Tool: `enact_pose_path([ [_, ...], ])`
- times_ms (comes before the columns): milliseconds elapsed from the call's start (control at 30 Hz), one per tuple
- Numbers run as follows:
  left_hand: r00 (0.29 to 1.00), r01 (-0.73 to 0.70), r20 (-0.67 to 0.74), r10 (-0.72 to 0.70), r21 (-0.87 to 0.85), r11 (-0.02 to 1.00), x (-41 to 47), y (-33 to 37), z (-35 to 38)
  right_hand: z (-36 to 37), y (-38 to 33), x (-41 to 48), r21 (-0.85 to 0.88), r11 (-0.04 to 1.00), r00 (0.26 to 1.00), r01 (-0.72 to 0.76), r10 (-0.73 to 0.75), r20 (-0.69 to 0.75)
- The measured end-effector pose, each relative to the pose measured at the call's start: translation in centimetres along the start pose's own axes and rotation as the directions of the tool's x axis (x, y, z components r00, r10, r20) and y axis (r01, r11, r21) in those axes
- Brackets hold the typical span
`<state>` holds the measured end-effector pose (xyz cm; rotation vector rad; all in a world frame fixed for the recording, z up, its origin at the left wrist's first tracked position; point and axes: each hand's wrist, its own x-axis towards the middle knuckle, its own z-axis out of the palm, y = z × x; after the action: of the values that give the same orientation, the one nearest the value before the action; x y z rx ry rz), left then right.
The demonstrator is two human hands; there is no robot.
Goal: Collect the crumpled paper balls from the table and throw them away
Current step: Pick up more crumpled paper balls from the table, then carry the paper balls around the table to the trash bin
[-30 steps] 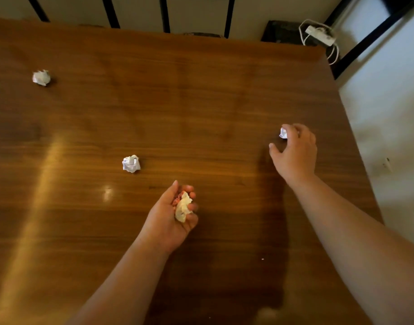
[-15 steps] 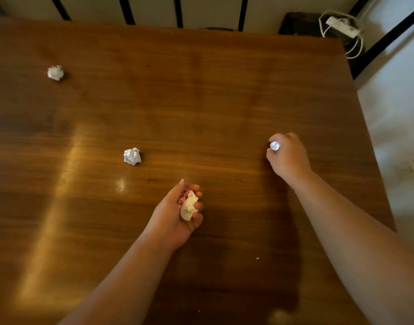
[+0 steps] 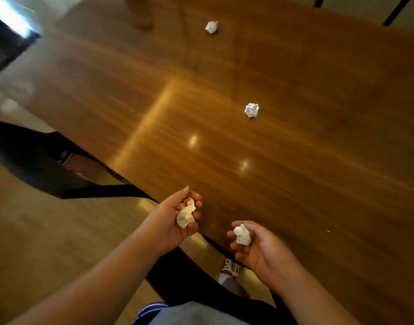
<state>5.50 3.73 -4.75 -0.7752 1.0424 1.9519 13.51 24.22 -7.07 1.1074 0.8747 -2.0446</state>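
My left hand (image 3: 170,221) is cupped palm up at the table's near edge, holding a cream paper ball (image 3: 185,215) with a pinkish scrap behind it. My right hand (image 3: 255,249) is beside it, palm up, fingers curled around a white paper ball (image 3: 242,234). Two more white paper balls lie on the wooden table (image 3: 307,148): one in the middle (image 3: 251,110), one farther off (image 3: 211,26).
The table's dark edge runs diagonally from the left to below my hands. A black chair (image 3: 34,160) stands at the left beside the table. My shoe (image 3: 229,269) shows on the floor under the edge. A dark blurred object (image 3: 6,48) sits top left.
My right hand lifted the ball it closed on and came back toward me, palm up, next to the left hand. The view swung left, so the table edge, chair and floor now show.
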Motion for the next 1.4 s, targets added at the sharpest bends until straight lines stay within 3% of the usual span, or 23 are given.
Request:
enact_pose_path([
  [133, 0.99, -0.121, -0.091, 0.109, -0.135, 0.983, -7.6, 0.2, -9.0, 5.0, 3.5, 0.0, -0.121, 0.99, 0.994, -0.066, 0.076, 0.08],
  [267, 0.944, -0.267, -0.261, 0.199, -0.258, 0.928, -14.2, -0.6, -17.9, 11.7, 6.3, 0.4, -0.367, 0.93, 0.988, -0.031, 0.084, 0.13],
  [500, 0.858, -0.441, -0.481, 0.182, -0.505, 0.742, -22.5, -4.4, -33.3, 28.0, 15.3, 3.0, -0.672, 0.739, 0.97, 0.056, 0.12, 0.212],
  [633, 0.835, -0.498, -0.528, 0.157, -0.603, 0.623, -26.6, -6.1, -43.2, 37.1, 23.0, 6.1, -0.75, 0.661, 0.966, 0.027, 0.176, 0.19],
  [800, 0.816, -0.534, -0.562, 0.137, -0.641, 0.552, -31.2, -6.7, -53.2, 46.0, 30.2, 9.7, -0.799, 0.6, 0.968, 0.041, 0.173, 0.18],
  [1033, 0.806, -0.576, -0.56, 0.19, -0.672, 0.465, -33.8, -0.6, -60.5, 52.8, 34.0, 13.2, -0.8, 0.601, 0.981, 0.002, 0.155, 0.119],
  [1200, 0.799, -0.593, -0.553, 0.234, -0.662, 0.458, -32.5, 6.4, -63.5, 56.9, 33.3, 17.0, -0.773, 0.634, 0.981, -0.03, 0.168, 0.099],
  [1400, 0.769, -0.631, -0.583, 0.262, -0.631, 0.45, -30.8, 16.5, -68.2, 64.4, 31.2, 23.3, -0.799, 0.599, 0.976, -0.059, 0.201, 0.079],
])
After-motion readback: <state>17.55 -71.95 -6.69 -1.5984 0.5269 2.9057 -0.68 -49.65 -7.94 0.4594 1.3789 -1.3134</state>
